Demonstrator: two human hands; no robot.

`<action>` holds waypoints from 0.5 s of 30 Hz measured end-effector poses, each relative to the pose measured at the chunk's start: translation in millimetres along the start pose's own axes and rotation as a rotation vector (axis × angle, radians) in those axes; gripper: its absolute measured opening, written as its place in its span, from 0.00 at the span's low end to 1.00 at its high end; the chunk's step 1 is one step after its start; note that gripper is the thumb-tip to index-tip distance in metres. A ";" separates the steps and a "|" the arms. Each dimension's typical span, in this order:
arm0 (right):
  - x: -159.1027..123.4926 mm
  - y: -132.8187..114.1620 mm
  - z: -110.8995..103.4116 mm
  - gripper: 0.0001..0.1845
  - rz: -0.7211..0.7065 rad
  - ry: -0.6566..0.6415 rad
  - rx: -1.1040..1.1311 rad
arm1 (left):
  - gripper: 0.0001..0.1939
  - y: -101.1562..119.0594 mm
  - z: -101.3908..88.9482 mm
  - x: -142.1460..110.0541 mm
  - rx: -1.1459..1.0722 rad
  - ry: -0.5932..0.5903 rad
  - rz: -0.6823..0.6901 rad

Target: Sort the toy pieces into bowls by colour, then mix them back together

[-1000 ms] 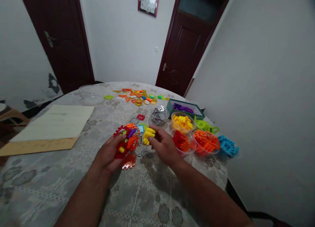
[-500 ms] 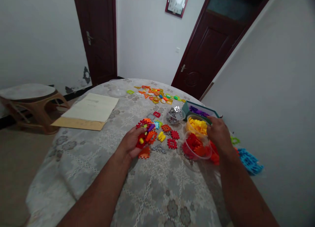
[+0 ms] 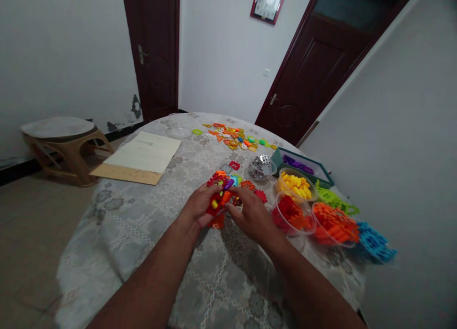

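My left hand is closed around a cluster of interlocking plastic building pieces, mostly red, with orange, yellow and purple parts on it. My right hand is at the cluster's right side, thumb and forefinger brought up to an orange peg-like piece. What its fingertips hold is too small to make out. A purple peg sticks out at the top of the cluster. Just beyond the hands lie loose toothed pieces, among them a red one and an orange one. My hands partly hide others.
To the right stand tubs of red, yellow and grey pieces, beside a green box with purple pieces. Orange, lime and blue pieces lie further right. Paper sheets lie at the left.
My right hand has moved left from above the yellow tub and green box to the cluster in my left hand. The view has shifted slightly left.
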State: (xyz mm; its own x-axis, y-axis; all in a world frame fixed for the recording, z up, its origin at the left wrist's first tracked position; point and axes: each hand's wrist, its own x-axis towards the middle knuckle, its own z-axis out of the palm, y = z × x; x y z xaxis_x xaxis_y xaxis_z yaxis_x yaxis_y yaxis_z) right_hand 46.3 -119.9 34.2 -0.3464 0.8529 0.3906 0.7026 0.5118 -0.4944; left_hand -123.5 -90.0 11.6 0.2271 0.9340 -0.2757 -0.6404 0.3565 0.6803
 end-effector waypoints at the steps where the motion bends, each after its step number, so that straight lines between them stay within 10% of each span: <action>1: 0.2 0.0 3.2 0.16 0.015 0.024 0.009 | 0.15 -0.1 -0.2 0.3 -0.011 -0.006 -0.006; 15: -4.1 -6.5 -5.8 0.07 0.183 0.197 0.257 | 0.15 3.3 5.7 -3.1 -0.062 -0.024 -0.051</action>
State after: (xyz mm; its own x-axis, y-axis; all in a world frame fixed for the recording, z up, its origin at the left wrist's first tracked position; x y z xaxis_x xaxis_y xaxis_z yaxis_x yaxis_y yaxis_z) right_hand 46.7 -127.3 40.3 -0.0850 0.9093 0.4073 0.5540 0.3829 -0.7393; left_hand -122.2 -91.6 18.6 0.2774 0.9151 -0.2925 -0.6713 0.4025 0.6224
